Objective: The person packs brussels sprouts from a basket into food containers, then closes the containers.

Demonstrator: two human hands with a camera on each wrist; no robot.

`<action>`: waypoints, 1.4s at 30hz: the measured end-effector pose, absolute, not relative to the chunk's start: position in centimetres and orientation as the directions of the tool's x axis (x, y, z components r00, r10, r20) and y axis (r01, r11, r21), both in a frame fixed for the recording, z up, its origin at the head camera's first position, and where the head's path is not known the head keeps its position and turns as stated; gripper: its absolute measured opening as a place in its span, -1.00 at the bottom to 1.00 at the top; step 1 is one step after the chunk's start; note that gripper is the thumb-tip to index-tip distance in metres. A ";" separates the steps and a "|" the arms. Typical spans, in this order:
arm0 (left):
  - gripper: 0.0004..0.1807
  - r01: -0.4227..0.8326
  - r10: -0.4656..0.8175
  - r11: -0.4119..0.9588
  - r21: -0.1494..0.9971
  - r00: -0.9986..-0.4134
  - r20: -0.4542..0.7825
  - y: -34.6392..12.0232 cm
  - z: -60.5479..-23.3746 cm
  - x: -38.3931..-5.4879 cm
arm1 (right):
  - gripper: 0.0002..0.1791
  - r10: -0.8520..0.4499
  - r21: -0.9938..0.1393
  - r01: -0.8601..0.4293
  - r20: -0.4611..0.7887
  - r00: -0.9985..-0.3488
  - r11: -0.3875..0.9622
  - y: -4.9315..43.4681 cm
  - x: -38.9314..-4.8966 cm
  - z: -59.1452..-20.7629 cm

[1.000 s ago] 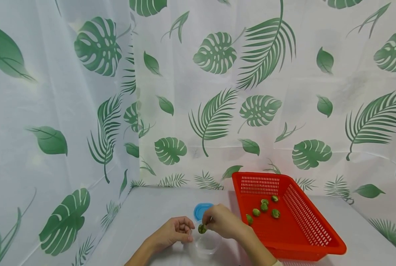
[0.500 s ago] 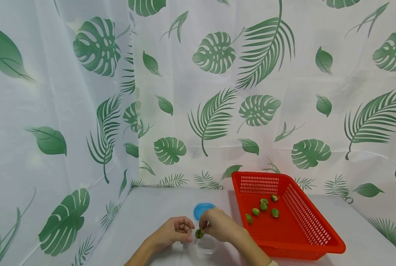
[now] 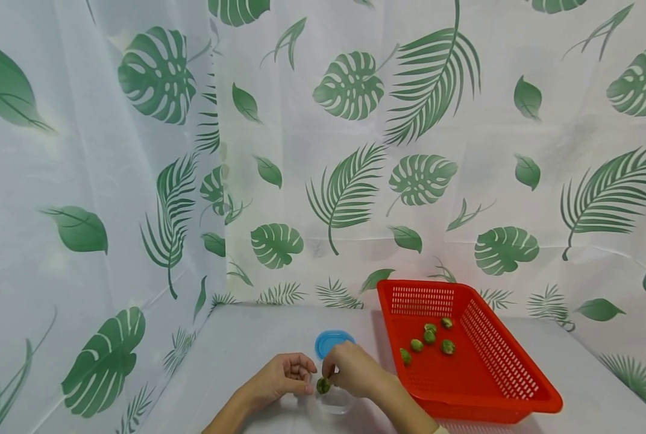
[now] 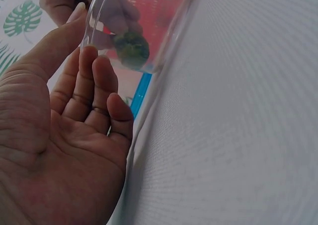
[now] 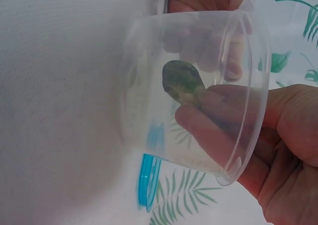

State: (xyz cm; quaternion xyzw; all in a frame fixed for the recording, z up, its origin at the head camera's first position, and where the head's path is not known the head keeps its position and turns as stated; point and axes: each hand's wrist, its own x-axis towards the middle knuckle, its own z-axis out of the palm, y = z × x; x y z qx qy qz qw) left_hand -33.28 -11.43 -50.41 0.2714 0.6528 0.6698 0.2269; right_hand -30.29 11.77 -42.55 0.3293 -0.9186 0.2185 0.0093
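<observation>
My right hand [image 3: 358,372] pinches a Brussels sprout [image 3: 323,386] between thumb and fingertips. The right wrist view shows the sprout [image 5: 181,81] inside a clear plastic container [image 5: 144,51], above its base, with the fingertips reaching in past the rim. My left hand [image 3: 284,381] stays at the container's left side, fingers loosely bent. In the left wrist view its thumb and fingertips [image 4: 88,53] lie right at the container's outer rim and wall, and the sprout [image 4: 131,50] shows through the clear side.
A blue lid [image 3: 327,341] lies on the white table [image 3: 269,331] just behind the container. To the right stands a red perforated basket [image 3: 486,377] with several Brussels sprouts [image 3: 429,336] in it. Leaf-printed sheets [image 3: 350,199] hang behind and at the left.
My right hand has moved slightly left and down, lowering the sprout from above the container into it. The left hand has held its place.
</observation>
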 end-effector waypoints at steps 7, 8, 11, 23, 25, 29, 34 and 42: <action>-0.51 0.061 0.656 -0.037 0.997 -0.751 0.071 -11.5 -50.4 -33.2 | -0.90 -0.598 -0.362 -0.616 0.177 -0.782 0.700 11.7 -30.4 -42.7; -0.51 0.063 0.655 -0.035 0.997 -0.752 0.071 -11.5 -50.4 -33.2 | -0.90 -0.597 -0.354 -0.619 0.182 -0.781 0.701 11.7 -30.4 -42.7; -0.50 0.062 0.651 -0.034 0.998 -0.756 0.069 -11.5 -50.4 -33.2 | -0.90 -0.597 -0.338 -0.624 0.194 -0.779 0.704 11.7 -30.5 -42.9; -0.63 0.049 0.642 -0.033 0.998 -0.765 0.059 -11.4 -50.2 -33.0 | -0.88 -0.594 -0.344 -0.617 0.185 -0.783 0.707 11.8 -30.6 -43.1; -0.63 0.050 0.645 -0.035 0.998 -0.762 0.061 -11.4 -50.2 -33.0 | -0.89 -0.594 -0.344 -0.615 0.176 -0.785 0.710 11.8 -30.5 -43.1; -0.61 0.050 0.649 -0.039 0.998 -0.758 0.063 -11.4 -50.3 -33.0 | -0.89 -0.590 -0.336 -0.607 0.164 -0.790 0.720 11.8 -30.4 -43.1; -0.59 0.049 0.649 -0.039 0.998 -0.758 0.062 -11.4 -50.3 -32.9 | -0.87 -0.582 -0.328 -0.599 0.159 -0.797 0.730 11.8 -30.3 -43.1; -0.64 0.038 0.650 -0.046 0.998 -0.758 0.058 -11.4 -50.1 -32.9 | -0.87 -0.576 -0.326 -0.593 0.156 -0.802 0.737 11.8 -30.2 -42.6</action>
